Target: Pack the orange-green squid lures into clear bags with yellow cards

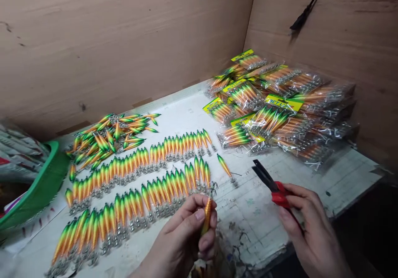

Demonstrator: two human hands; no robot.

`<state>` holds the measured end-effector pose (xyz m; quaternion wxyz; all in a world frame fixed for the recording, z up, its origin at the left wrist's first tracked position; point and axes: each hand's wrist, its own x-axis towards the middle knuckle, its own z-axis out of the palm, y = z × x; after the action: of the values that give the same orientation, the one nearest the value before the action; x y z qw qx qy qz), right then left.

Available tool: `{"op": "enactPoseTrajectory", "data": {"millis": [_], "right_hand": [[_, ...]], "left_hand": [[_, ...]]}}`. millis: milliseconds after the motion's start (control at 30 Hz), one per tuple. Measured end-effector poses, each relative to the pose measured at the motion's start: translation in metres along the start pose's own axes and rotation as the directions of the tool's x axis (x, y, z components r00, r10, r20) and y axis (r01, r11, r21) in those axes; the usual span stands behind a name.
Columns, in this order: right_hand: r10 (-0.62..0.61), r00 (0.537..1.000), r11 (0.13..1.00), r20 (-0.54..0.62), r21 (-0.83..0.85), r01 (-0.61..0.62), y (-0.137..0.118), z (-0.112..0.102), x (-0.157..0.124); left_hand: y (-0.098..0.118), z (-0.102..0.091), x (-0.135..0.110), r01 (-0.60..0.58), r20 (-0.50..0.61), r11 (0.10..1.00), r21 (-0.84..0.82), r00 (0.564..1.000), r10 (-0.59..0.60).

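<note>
Pointing its hook crown (213, 188) up and away from the person, a squid jig (207, 212) slants nearly upright near the front edge of the tabletop (239, 215), pinched between the left hand's (189, 228) thumb and curled fingers. The right hand (309, 218) wraps red-handled pliers (277, 193), whose slightly parted tips aim toward the far edge.

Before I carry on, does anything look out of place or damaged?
One lure lies alone to the right of the rows of lures, with a thin dark strand by its hooks. The white tabletop looks marked and worn near its front edge.
</note>
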<state>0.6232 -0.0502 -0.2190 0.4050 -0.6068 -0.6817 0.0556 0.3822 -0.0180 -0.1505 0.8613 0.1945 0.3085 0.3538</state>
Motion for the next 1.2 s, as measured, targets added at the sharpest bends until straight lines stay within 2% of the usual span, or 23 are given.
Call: {"op": "enactPoseTrajectory", "data": {"millis": [100,167,233,367,433,600,867,1033,1133,1200], "right_hand": [[-0.035,0.986,0.985,0.163,0.173,0.006,-0.022,-0.015,-0.008],[-0.109,0.955,0.972,0.278,0.233,0.043,-0.037,-0.021,-0.011],[-0.177,0.928,0.959,0.328,0.268,0.088,-0.05,-0.024,-0.01],[-0.25,0.902,0.94,0.352,0.312,0.139,-0.063,-0.027,-0.006],[-0.27,0.884,0.938,0.382,0.312,0.152,-0.065,-0.028,-0.007],[-0.281,0.875,0.943,0.394,0.283,0.175,-0.071,-0.03,-0.009],[-0.293,0.869,0.941,0.398,0.281,0.189,-0.075,-0.032,-0.006],[-0.276,0.857,0.944,0.436,0.29,0.157,-0.072,-0.031,-0.01],[-0.261,0.855,0.948,0.447,0.287,0.139,-0.07,-0.031,-0.012],[-0.257,0.852,0.95,0.456,0.282,0.136,-0.069,-0.032,-0.011]], "left_hand": [[-0.01,0.0,-0.013,-0.004,-0.008,0.996,-0.088,1.0,0.003],[-0.013,0.0,-0.019,-0.025,-0.013,0.996,-0.082,1.0,0.024],[-0.017,0.0,-0.024,-0.043,-0.032,0.998,-0.049,0.999,0.041],[-0.024,-0.005,-0.03,-0.082,-0.065,0.994,0.07,0.994,0.086],[-0.026,-0.008,-0.033,-0.121,-0.062,0.975,0.186,0.989,0.135],[-0.025,-0.008,-0.043,-0.094,-0.142,0.864,0.494,0.972,0.187],[-0.026,-0.004,-0.046,-0.087,-0.156,0.746,0.66,0.956,0.249],[-0.026,-0.006,-0.047,-0.074,-0.165,0.687,0.723,0.947,0.276],[-0.027,-0.009,-0.046,-0.09,-0.133,0.591,0.802,0.936,0.324],[-0.027,-0.013,-0.045,-0.133,-0.071,0.497,0.858,0.926,0.371]]}}
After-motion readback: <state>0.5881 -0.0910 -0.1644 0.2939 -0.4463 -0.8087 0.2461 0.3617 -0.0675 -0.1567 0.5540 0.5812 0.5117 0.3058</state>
